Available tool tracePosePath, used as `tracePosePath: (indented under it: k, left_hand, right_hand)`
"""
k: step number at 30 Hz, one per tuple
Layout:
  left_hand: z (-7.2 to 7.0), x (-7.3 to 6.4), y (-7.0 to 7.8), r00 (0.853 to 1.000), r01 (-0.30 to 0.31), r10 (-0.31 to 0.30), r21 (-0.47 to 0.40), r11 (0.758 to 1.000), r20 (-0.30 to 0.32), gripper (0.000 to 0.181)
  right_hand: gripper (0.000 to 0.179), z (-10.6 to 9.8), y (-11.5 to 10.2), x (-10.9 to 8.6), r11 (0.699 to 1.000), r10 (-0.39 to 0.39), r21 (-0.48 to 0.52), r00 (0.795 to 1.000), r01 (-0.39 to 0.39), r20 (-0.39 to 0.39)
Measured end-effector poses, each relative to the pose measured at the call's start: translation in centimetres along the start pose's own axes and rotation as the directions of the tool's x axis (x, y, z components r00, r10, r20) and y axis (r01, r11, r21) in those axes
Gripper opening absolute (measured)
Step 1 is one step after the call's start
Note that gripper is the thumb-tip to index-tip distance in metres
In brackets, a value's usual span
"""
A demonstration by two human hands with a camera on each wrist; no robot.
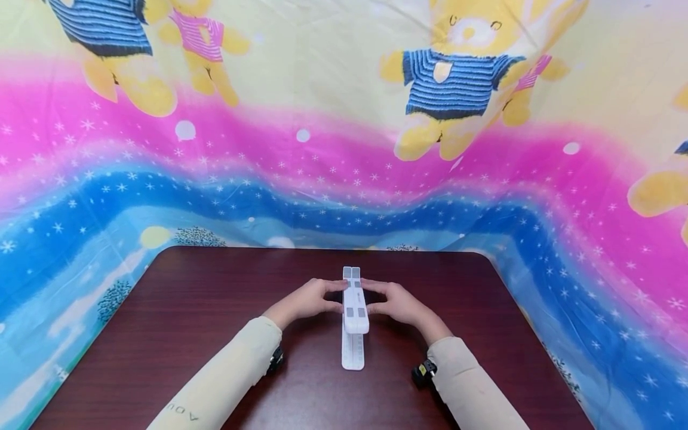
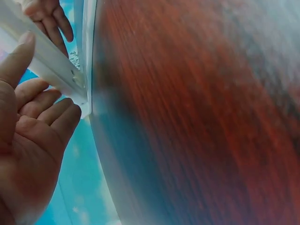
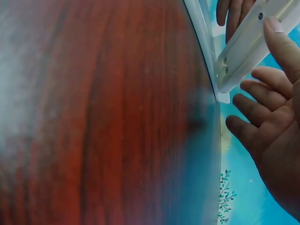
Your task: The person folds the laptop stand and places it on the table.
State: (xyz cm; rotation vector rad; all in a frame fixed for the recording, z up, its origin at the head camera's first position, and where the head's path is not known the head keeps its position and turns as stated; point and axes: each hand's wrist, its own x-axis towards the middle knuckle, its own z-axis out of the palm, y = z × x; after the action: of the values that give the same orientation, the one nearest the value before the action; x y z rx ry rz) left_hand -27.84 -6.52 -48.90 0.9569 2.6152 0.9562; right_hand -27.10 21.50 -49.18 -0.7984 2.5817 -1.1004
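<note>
A white folding laptop stand with grey pads is on the dark table, its two halves side by side in a narrow strip. Its upper arm slants up from the flat base toward me. My left hand grips the arm's left side with thumb and index finger; the other fingers are loosely bent, as the left wrist view shows. From the right, my right hand holds the same arm. In the right wrist view, the thumb lies across the arm, with the remaining fingers below it, apart from the table.
Dark reddish-brown wood covers the tabletop, which has rounded far corners. Behind and along both sides hangs a colourful cloth printed with bears. Small black cameras are strapped at both wrists.
</note>
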Motion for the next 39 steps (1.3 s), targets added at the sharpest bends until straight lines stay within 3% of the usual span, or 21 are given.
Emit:
tracePosePath:
  k: [9,20,30,39]
  left_hand:
    - [0.4,-0.1,0.0,1.0,0.001,-0.001,0.012,1.0,0.018,0.069]
    - [0.9,-0.2,0.0,1.0,-0.005,0.004,0.083,0.997,0.01,0.075]
    - [1.6,-0.1,0.4,0.999,-0.034,0.036,0.176,0.984,-0.005,0.077]
    - [2.1,-0.2,0.9,0.999,-0.013,0.02,0.215,0.977,-0.03,0.078]
  right_hand:
    - [0.076,0.4,-0.2,-0.3,0.998,-0.005,-0.057,0.999,0.007,0.041]
    - [0.082,0.9,-1.0,-0.2,0.983,0.046,-0.181,0.996,-0.032,0.071]
    - [0.089,1.5,-0.8,-0.3,0.975,0.062,-0.217,0.993,-0.04,0.097]
    - [0.093,2.0,-1.2,-0.2,0.966,0.093,-0.25,0.991,-0.066,0.1]
